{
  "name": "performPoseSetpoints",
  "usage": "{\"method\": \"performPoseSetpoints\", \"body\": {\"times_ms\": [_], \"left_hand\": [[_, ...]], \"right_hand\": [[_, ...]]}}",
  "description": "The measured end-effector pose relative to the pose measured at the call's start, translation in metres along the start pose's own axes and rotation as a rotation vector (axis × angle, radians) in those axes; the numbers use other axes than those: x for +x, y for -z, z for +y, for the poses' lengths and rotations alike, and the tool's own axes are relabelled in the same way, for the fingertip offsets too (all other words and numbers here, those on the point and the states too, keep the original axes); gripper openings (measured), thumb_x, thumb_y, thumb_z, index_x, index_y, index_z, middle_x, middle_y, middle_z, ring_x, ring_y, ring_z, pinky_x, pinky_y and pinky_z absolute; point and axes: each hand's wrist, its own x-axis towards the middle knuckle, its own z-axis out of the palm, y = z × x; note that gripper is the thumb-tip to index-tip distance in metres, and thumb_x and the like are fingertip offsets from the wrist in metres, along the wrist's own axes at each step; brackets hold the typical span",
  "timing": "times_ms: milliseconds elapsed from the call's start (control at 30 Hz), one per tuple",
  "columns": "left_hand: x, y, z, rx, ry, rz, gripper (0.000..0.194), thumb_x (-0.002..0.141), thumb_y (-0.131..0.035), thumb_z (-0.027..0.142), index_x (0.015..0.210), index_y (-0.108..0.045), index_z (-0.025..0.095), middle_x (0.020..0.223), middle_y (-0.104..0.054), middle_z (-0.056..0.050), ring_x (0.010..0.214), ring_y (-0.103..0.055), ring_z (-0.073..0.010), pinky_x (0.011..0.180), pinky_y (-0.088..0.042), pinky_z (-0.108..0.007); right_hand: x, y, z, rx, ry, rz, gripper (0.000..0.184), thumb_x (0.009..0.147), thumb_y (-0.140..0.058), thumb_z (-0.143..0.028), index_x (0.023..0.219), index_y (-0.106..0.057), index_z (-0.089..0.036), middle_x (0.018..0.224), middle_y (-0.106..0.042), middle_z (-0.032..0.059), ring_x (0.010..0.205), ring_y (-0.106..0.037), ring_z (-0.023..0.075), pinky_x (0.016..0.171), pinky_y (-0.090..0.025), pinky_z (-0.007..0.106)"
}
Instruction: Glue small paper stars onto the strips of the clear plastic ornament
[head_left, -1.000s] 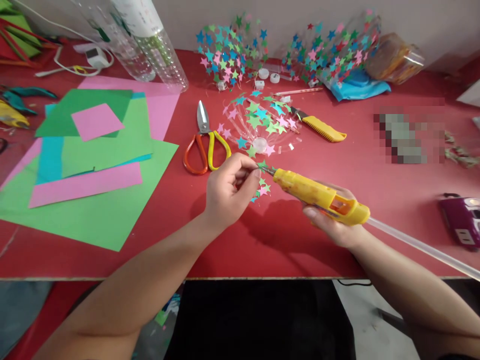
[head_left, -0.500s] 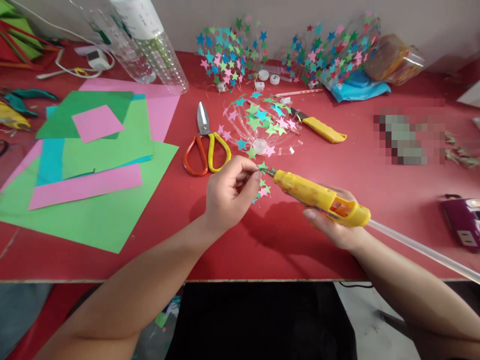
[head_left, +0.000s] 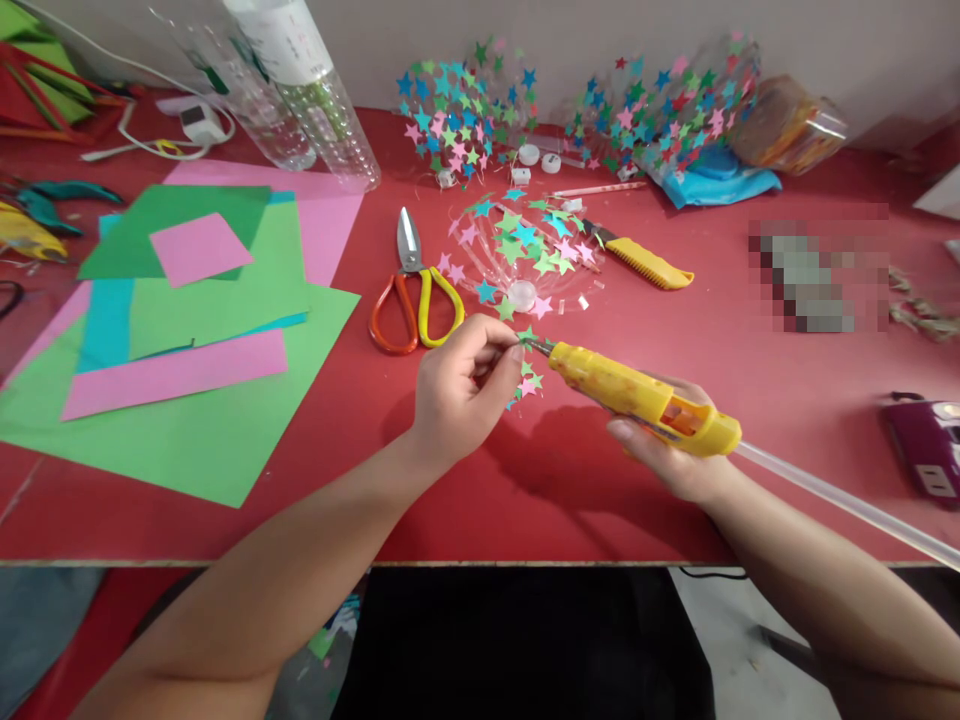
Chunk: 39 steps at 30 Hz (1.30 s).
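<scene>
My left hand [head_left: 469, 375] is closed in a pinch, thumb against forefinger, and what its fingertips hold is too small to make out. A green paper star [head_left: 527, 336] shows right beside these fingertips. My right hand [head_left: 667, 450] is wrapped round a yellow glue gun [head_left: 622, 385], whose metal nozzle reaches the left fingertips. A clear glue stick [head_left: 840, 500] sticks out of its back end. Just beyond the hands lies a spread of clear plastic strips with paper stars around a round clear base [head_left: 522, 295]. Scissors [head_left: 412, 290] with red and yellow handles lie left of it.
Coloured paper sheets [head_left: 247, 440] cover the table's left side. Clear plastic bottles [head_left: 322, 110] stand behind them. Two star-covered clear pieces [head_left: 450, 110] stand along the wall. A yellow-handled cutter [head_left: 649, 262] and a blue packet [head_left: 720, 185] lie at the right back.
The view has shifted very slightly. Both hands and the glue gun hold nearly the same pose, with the nozzle still at the left fingertips.
</scene>
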Motion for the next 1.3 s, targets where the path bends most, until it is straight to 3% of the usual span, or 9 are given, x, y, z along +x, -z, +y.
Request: {"method": "performPoseSetpoints", "body": {"times_ms": [200,400,533,633,700,800,967,1167,1300], "left_hand": [[0.001,0.001,-0.001,0.063,-0.055,0.004,0.011,0.09,-0.053,0.017,0.08,-0.053,0.02,0.053,-0.05,0.007,0.043,-0.045,-0.0063,0.045,-0.036,-0.02],[0.002,0.006,-0.002,0.398,-0.375,0.038,0.007,0.088,-0.056,0.014,0.086,-0.059,0.02,0.054,-0.052,0.007,0.043,-0.043,-0.0062,0.048,-0.034,-0.021],[-0.002,0.005,0.002,0.352,-0.432,-0.052,0.007,0.087,-0.057,0.013,0.087,-0.059,0.02,0.053,-0.054,0.007,0.043,-0.045,-0.0062,0.048,-0.036,-0.02],[-0.008,0.001,0.005,0.291,-0.408,-0.166,0.007,0.088,-0.055,0.015,0.085,-0.058,0.02,0.052,-0.054,0.006,0.042,-0.046,-0.0067,0.047,-0.036,-0.021],[-0.01,-0.003,0.004,0.211,-0.322,-0.226,0.007,0.089,-0.053,0.016,0.084,-0.056,0.02,0.051,-0.053,0.006,0.042,-0.046,-0.007,0.046,-0.036,-0.021],[-0.009,-0.008,0.001,-0.021,-0.03,-0.297,0.008,0.092,-0.05,0.02,0.084,-0.054,0.02,0.051,-0.053,0.006,0.038,-0.044,-0.0061,0.042,-0.036,-0.019],[-0.003,-0.012,-0.002,-0.354,0.395,-0.365,0.01,0.091,-0.053,0.028,0.085,-0.052,0.019,0.05,-0.055,0.006,0.031,-0.041,-0.0054,0.033,-0.031,-0.017],[-0.003,-0.016,-0.002,-0.534,0.581,-0.413,0.011,0.087,-0.056,0.027,0.08,-0.054,0.019,0.049,-0.054,0.006,0.032,-0.041,-0.0059,0.03,-0.028,-0.015],[-0.003,-0.018,-0.002,-0.566,0.645,-0.472,0.013,0.086,-0.057,0.027,0.076,-0.055,0.019,0.049,-0.055,0.005,0.032,-0.039,-0.0056,0.029,-0.025,-0.016]], "right_hand": [[-0.001,0.0,0.001,-0.027,0.0,0.0,0.017,0.09,-0.057,-0.039,0.082,-0.063,-0.025,0.065,-0.061,-0.0005,0.053,-0.057,0.0146,0.049,-0.046,0.03],[-0.001,0.007,-0.001,-0.173,-0.031,-0.009,0.02,0.089,-0.058,-0.04,0.076,-0.06,-0.024,0.063,-0.057,0.001,0.052,-0.053,0.0155,0.048,-0.04,0.031],[0.0,0.024,-0.009,-0.392,0.088,-0.193,0.018,0.091,-0.052,-0.032,0.078,-0.056,-0.021,0.069,-0.056,0.0021,0.052,-0.048,0.0126,0.049,-0.032,0.028],[-0.003,0.033,-0.009,-0.572,0.022,-0.373,0.01,0.091,-0.047,-0.023,0.086,-0.055,-0.019,0.076,-0.057,0.0021,0.051,-0.046,0.0108,0.048,-0.029,0.027],[-0.006,0.035,0.0,-0.699,-0.07,-0.397,0.005,0.086,-0.049,-0.018,0.088,-0.054,-0.018,0.08,-0.055,0.0023,0.052,-0.046,0.0108,0.049,-0.029,0.027],[-0.008,0.035,0.018,-0.809,-0.124,-0.375,0.015,0.081,-0.054,-0.018,0.096,-0.053,-0.016,0.093,-0.054,0.0061,0.056,-0.048,0.0121,0.055,-0.037,0.029],[0.0,0.032,0.021,-0.872,-0.014,-0.275,0.02,0.087,-0.058,-0.029,0.103,-0.056,-0.017,0.1,-0.059,0.0108,0.084,-0.057,0.0239,0.073,-0.042,0.036],[0.006,0.009,0.003,-0.732,0.369,-0.05,0.009,0.094,-0.05,-0.022,0.096,-0.059,-0.02,0.089,-0.065,0.006,0.081,-0.054,0.0193,0.075,-0.041,0.034],[0.004,0.002,0.007,-0.745,0.426,-0.011,0.011,0.094,-0.05,-0.02,0.091,-0.061,-0.022,0.084,-0.064,0.0038,0.077,-0.053,0.0173,0.076,-0.042,0.032]]}}
